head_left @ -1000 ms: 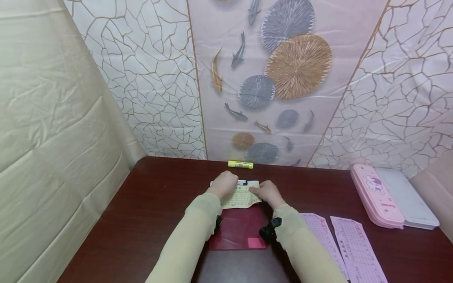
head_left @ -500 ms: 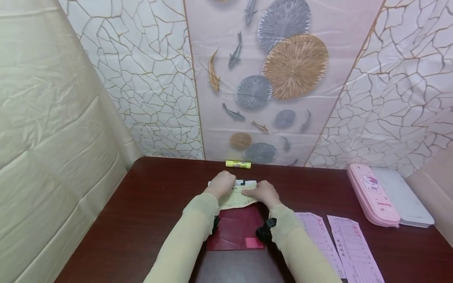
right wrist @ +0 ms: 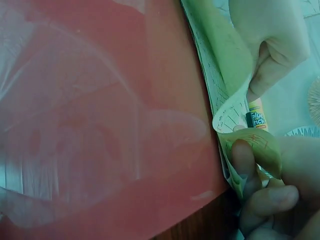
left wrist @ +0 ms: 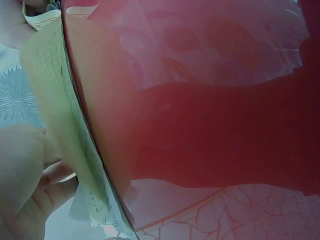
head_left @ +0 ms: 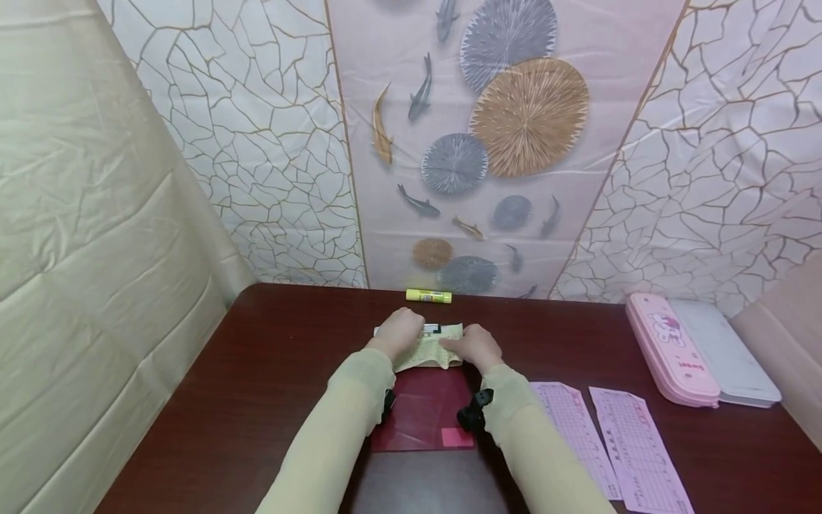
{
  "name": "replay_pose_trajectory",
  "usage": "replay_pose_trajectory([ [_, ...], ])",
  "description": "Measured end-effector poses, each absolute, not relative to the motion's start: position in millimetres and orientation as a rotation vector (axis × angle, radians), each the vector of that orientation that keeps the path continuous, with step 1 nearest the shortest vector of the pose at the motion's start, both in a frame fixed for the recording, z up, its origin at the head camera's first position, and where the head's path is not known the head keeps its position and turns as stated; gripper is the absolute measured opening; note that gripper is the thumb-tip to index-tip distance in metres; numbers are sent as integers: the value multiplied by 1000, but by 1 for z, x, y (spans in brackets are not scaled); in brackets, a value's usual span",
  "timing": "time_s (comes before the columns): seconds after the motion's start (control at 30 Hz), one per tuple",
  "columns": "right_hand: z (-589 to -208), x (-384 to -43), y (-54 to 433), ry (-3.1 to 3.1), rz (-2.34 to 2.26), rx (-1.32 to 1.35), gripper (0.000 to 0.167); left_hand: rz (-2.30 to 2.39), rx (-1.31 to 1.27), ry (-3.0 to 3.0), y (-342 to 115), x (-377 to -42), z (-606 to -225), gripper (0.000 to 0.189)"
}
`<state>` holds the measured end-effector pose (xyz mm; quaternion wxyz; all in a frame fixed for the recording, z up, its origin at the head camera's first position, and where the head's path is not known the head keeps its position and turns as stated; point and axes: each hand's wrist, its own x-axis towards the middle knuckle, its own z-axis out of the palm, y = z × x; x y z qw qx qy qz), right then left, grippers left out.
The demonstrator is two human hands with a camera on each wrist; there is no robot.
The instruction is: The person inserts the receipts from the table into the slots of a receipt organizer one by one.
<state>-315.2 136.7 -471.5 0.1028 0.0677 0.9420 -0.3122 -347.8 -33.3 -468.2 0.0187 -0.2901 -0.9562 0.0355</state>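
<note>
A yellow-green printed sheet [head_left: 427,353] lies across the top of a glossy dark-red folder [head_left: 424,410], just below a metal-and-black clip [head_left: 433,329]. My left hand [head_left: 399,333], fingers curled, grips the sheet at its left side; in the left wrist view those fingers [left wrist: 55,187] bend against its edge. My right hand [head_left: 478,346] pinches the right side between thumb and fingers. Close up in the right wrist view, the sheet [right wrist: 257,145] curls up into a fold at that thumb. More printed paper [right wrist: 207,75] lies beneath it.
A yellow glue stick [head_left: 429,295] lies near the table's back edge. Two pink printed slips [head_left: 642,450] lie to the right. Farther right are a pink pencil case [head_left: 673,350] and a flat grey-white case [head_left: 728,353]. A patterned cloth [head_left: 289,143] hangs behind the table.
The right thumb has moved slightly left over the yellow-green sheet, whose lower right edge has bent up into a fold. The left hand keeps its place on the sheet.
</note>
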Motion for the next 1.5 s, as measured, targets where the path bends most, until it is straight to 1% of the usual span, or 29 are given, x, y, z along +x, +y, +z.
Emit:
replay_pose_trajectory([
  [0.17,-469,-315,136,2768,-930,196,42,115,-897,-2955,-34,-348,-470,22],
  [0.37,-470,-315,135,2766,-967,182,46,102,-912,-2938,-35,-347,-470,23],
  [0.43,-470,-315,134,2777,-966,184,46,41,-899,-2959,-36,-348,-469,21],
  [0.53,-470,-316,134,2791,-955,191,46,-164,-845,-3051,-41,-350,-467,14],
  [0.7,-471,-317,132,2770,-933,210,47,-626,-730,-3206,-55,-356,-459,26],
  [0.77,-472,-317,130,2760,-933,206,46,-769,-688,-3211,-63,-359,-457,27],
  [0.87,-473,-317,129,2756,-940,199,45,-845,-636,-3175,-76,-362,-453,26],
  [1.07,-473,-317,132,2763,-965,189,50,-724,-579,-3122,-98,-359,-443,18],
  [1.23,-473,-318,135,2767,-975,176,52,-641,-552,-3120,-100,-355,-443,11],
  [1.37,-473,-318,137,2761,-967,195,52,-572,-621,-3115,-90,-355,-447,12],
  [1.5,-473,-318,137,2743,-973,214,51,-429,-748,-3117,-80,-352,-450,18],
])
